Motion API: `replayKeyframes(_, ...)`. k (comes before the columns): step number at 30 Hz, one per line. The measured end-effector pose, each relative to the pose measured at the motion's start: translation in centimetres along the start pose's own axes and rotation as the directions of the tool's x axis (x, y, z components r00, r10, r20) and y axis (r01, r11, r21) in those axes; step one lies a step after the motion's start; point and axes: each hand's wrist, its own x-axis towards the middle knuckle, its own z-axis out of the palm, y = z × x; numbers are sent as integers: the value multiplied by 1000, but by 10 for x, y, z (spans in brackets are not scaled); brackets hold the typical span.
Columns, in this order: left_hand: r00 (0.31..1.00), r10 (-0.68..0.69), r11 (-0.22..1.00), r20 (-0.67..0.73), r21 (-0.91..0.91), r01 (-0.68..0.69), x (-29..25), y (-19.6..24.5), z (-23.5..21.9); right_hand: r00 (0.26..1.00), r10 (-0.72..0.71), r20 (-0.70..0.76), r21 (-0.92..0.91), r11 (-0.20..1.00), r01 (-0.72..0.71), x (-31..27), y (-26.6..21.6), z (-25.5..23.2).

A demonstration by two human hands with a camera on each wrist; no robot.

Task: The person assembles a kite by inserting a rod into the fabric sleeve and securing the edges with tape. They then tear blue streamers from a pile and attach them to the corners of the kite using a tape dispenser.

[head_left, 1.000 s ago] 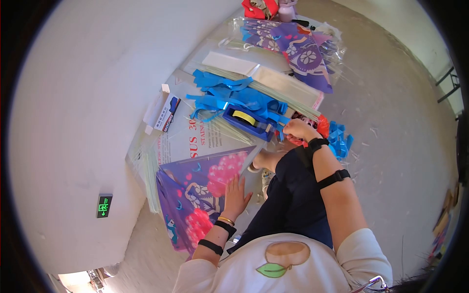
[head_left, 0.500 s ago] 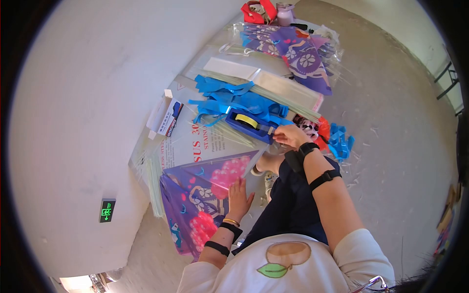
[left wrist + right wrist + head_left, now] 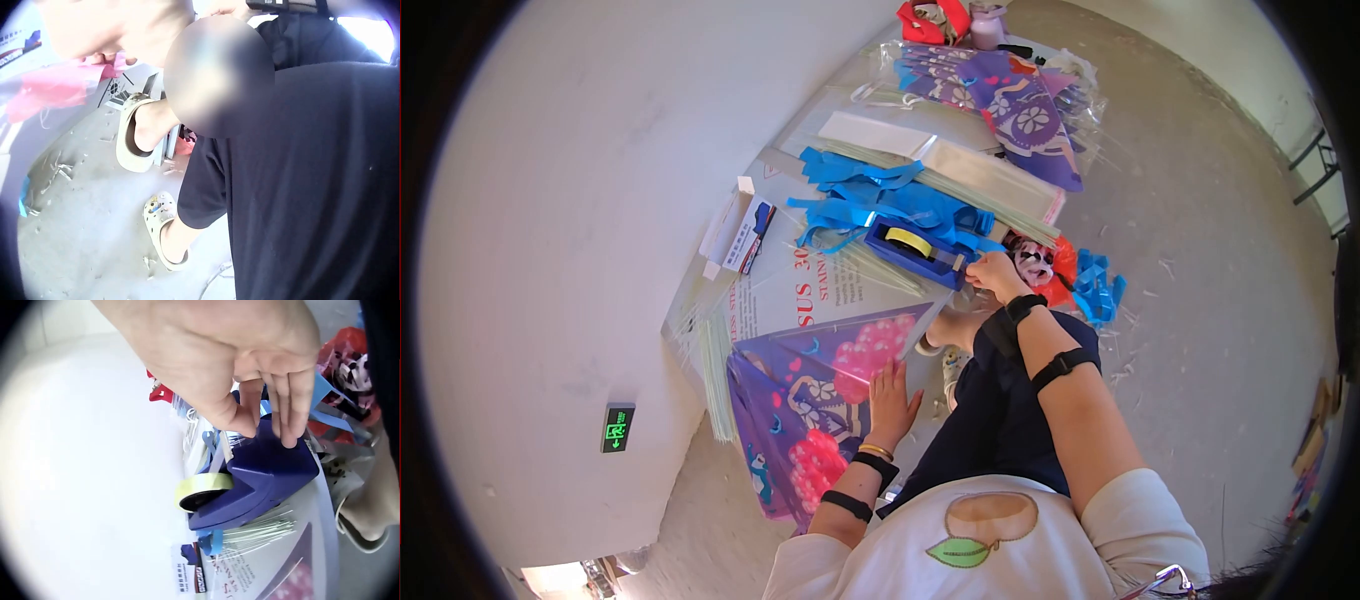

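My left hand [image 3: 890, 405] lies flat, fingers spread, on the right edge of a purple cartoon-printed kite sheet [image 3: 805, 395] at the front of the table. In the left wrist view that hand [image 3: 119, 25] shows at the top, overexposed, beside the sheet's pink edge [image 3: 56, 97]. My right hand [image 3: 998, 275] is at the cutter end of a dark blue tape dispenser [image 3: 887, 254]. There its thumb and fingertips pinch the end of the clear tape, close over the dispenser [image 3: 269, 469]. A yellowish tape roll [image 3: 203, 483] sits in the dispenser.
Blue ribbon strips [image 3: 860, 185] and thin pale sticks [image 3: 870, 265] lie around the dispenser. A small carton [image 3: 740, 235] stands left, by the wall. Further back are clear plastic bags [image 3: 990, 175] and more printed kite sheets [image 3: 1025, 115]. A red bag [image 3: 1060, 285] is at the right.
My right hand has moved left from beside the dispenser to its cutter end, and has shifted only slightly since. My left hand stays on the kite sheet.
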Motion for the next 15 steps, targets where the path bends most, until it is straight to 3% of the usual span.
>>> replayKeyframes(1, 1000, -4, 1000, 0, 0, 4, 1, 0, 0, 998, -45, -37, -217, 975, 36, 2, 0, 1)
replayKeyframes(2, 1000, 0, 1000, -13, 6, 0, 1, -1, 0, 999, -44, -33, -219, 975, 35, 3, 1, 1)
replayKeyframes(3, 1000, 3, 1000, -26, 12, -3, 2, -1, -1, 978, -185, -101, -474, 873, 116, 6, 5, -3)
replayKeyframes(4, 1000, -2, 1000, -26, 12, 2, 4, 0, -2, 933, -337, -126, -698, 699, 158, 8, 9, -7)
replayKeyframes(5, 999, 1, 1000, -42, 24, 0, 5, 0, -2, 795, -545, -265, -784, 602, 151, 6, 22, -7)
replayKeyframes(6, 998, 6, 999, -59, 35, -3, 8, 0, -4, 797, -543, -263, -784, 602, 152, 5, 22, -13)
replayKeyframes(8, 998, -16, 998, -60, 63, 19, 14, -3, -2, 930, -361, -69, -610, 753, 247, -1, 6, -25)
replayKeyframes(9, 998, -32, 995, -55, 90, 37, 16, -5, 0, 978, -210, -10, -597, 785, 163, -9, -10, -30)
replayKeyframes(10, 998, -41, 995, -52, 86, 45, 18, -7, 2, 979, -205, -3, -601, 783, 162, -18, -18, -31)
replayKeyframes(12, 995, -63, 990, -73, 120, 71, 32, -14, 4, 992, -125, 15, -271, 954, 124, -37, -42, -30)
replayKeyframes(13, 995, -71, 990, -71, 117, 79, 37, -17, 4, 991, -46, 122, -142, 988, 63, -64, -68, -22)
replayKeyframes(14, 996, -64, 991, -55, 115, 70, 43, -21, 4, 992, -38, 123, -145, 988, 56, -73, -70, -10)
replayKeyframes(15, 998, -55, 992, -42, 113, 59, 52, -23, 3, 955, 10, 297, -140, 990, 33, -80, -72, 1)
